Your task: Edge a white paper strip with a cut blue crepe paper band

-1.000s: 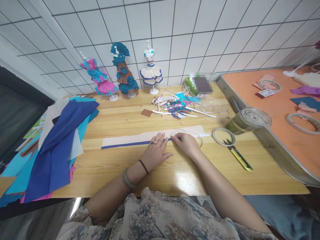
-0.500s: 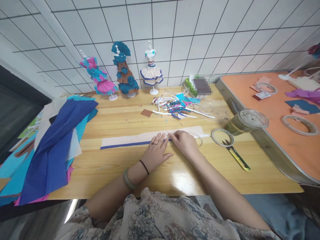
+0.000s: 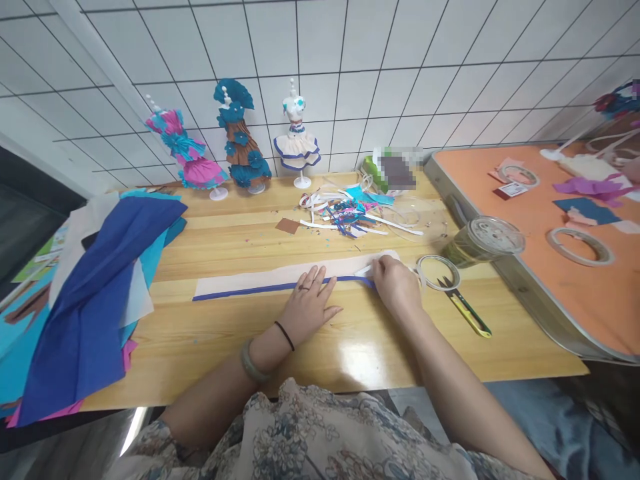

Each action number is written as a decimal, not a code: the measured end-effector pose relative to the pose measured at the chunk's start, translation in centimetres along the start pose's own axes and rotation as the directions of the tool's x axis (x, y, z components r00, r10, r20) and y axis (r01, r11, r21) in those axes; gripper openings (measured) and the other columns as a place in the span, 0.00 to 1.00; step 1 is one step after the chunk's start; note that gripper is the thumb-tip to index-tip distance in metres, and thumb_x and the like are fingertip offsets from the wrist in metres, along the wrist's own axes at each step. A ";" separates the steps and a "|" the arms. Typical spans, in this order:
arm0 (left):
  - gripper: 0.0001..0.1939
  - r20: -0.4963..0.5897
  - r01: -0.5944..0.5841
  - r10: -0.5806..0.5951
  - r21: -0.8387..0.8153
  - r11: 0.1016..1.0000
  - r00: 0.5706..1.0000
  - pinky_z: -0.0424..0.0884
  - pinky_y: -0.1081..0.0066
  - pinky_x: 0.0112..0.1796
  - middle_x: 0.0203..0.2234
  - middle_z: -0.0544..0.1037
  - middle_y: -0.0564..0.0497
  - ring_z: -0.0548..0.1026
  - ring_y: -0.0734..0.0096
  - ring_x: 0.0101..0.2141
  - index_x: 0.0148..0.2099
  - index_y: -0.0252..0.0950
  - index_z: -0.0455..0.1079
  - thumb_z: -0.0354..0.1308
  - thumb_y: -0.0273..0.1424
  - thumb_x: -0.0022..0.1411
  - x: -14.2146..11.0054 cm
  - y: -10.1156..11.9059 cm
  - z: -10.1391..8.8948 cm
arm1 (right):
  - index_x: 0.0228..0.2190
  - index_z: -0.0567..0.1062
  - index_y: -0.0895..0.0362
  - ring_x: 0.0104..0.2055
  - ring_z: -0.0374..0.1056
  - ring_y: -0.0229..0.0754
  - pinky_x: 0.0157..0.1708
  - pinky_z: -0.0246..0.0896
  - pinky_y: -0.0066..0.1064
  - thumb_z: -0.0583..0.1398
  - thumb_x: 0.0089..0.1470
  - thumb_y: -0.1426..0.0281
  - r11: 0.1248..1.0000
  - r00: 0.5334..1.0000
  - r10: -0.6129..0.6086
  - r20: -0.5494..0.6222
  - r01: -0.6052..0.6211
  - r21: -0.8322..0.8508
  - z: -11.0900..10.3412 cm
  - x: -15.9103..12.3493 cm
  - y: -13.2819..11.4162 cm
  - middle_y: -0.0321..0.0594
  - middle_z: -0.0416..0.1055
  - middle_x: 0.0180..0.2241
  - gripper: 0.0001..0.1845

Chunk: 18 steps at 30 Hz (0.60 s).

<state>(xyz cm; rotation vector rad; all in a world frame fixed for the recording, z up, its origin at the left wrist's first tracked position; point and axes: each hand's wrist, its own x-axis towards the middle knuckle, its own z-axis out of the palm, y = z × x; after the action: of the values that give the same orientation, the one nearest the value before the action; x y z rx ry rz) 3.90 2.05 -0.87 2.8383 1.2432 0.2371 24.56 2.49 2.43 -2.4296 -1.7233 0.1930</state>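
A long pale paper strip (image 3: 260,278) with a blue band (image 3: 240,293) along its near edge lies across the wooden table (image 3: 320,347). My left hand (image 3: 309,305) rests flat on it with fingers spread, open. My right hand (image 3: 396,285) is further right on the strip, fingers curled and pinching at a white tape end by the blue band. A tape ring (image 3: 438,272) lies just right of that hand, with yellow-handled snips (image 3: 465,309) beside it.
Three small dress mannequins (image 3: 240,143) stand by the tiled wall. Paper scraps (image 3: 345,215) lie behind the strip. Blue, white and pink sheets (image 3: 95,293) are piled at the left. A lidded plastic cup (image 3: 483,241) and an orange table (image 3: 550,227) with tape rolls are at the right.
My right hand has slid to the right along the strip, away from my left hand, uncovering more of the blue band. My left hand stays in place.
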 end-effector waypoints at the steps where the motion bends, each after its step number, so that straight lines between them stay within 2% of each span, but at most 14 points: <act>1: 0.30 -0.001 -0.001 0.001 0.000 1.000 1.000 0.51 0.55 0.57 0.61 0.53 0.40 0.48 0.56 0.61 0.60 0.36 0.56 0.42 0.48 0.62 0.0 0.0 0.0 | 0.36 0.71 0.59 0.33 0.68 0.44 0.30 0.52 0.31 0.44 0.59 0.63 0.999 1.000 0.023 -0.004 -0.023 -0.030 -0.2 0.1 0.5 0.50 0.73 0.35 0.20; 6: 0.30 -0.014 -0.005 0.005 0.008 1.000 1.000 0.50 0.55 0.58 0.61 0.53 0.41 0.48 0.56 0.61 0.61 0.35 0.55 0.41 0.48 0.62 0.0 -0.1 0.4 | 0.40 0.70 0.63 0.31 0.68 0.48 0.29 0.54 0.33 0.42 0.60 0.63 0.982 0.988 0.152 -0.024 -0.154 -0.105 -1.1 0.9 3.3 0.52 0.72 0.30 0.23; 12: 0.30 -0.004 -0.003 0.003 0.014 1.000 1.000 0.50 0.56 0.58 0.61 0.53 0.40 0.48 0.55 0.61 0.61 0.35 0.55 0.41 0.47 0.63 0.0 0.0 0.2 | 0.40 0.71 0.62 0.32 0.68 0.51 0.29 0.54 0.36 0.43 0.59 0.62 0.954 0.954 0.288 -0.090 -0.294 -0.062 -2.3 1.5 6.9 0.55 0.73 0.29 0.24; 18: 0.30 -0.008 -0.009 0.009 0.016 1.000 1.000 0.50 0.56 0.57 0.61 0.54 0.41 0.48 0.55 0.61 0.60 0.35 0.56 0.42 0.47 0.62 0.0 0.0 0.1 | 0.28 0.75 0.59 0.29 0.66 0.49 0.25 0.51 0.34 0.45 0.56 0.56 0.946 0.944 0.311 -0.108 -0.319 -0.064 -3.2 1.3 9.2 0.52 0.72 0.26 0.25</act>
<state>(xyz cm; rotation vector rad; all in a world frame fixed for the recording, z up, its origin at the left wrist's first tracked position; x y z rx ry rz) 3.91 2.08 -0.94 2.8595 1.2393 0.2405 34.07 0.56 3.70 -2.7145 -1.3183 0.0408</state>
